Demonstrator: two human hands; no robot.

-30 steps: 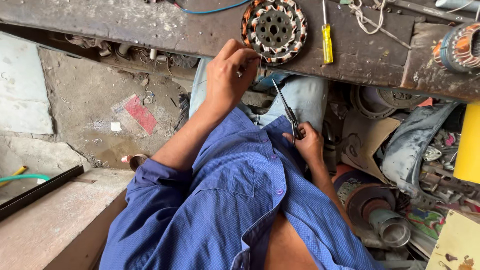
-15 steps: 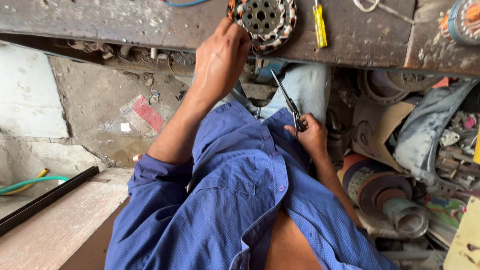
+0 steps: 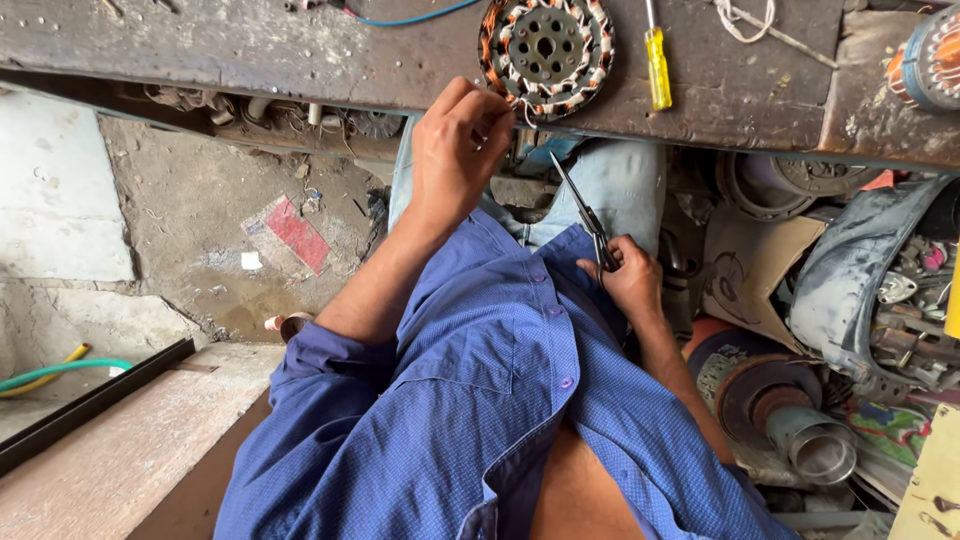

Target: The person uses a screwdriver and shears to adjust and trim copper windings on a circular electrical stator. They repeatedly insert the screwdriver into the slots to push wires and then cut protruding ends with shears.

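Workbench w/ stator, screwdriver

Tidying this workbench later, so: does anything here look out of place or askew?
The wound stator overhangs the bench edge, where the left hand pinches its loose wire. A red scrap litters the floor. The right hand holds scissors.

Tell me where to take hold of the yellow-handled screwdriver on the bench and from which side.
Grip the yellow-handled screwdriver by its yellow handle, probably from above with fingers on its two long sides. It lies flat on the wooden bench, its shaft pointing away toward the far edge. The fan stator sits close on one side, so a downward approach likely avoids it.
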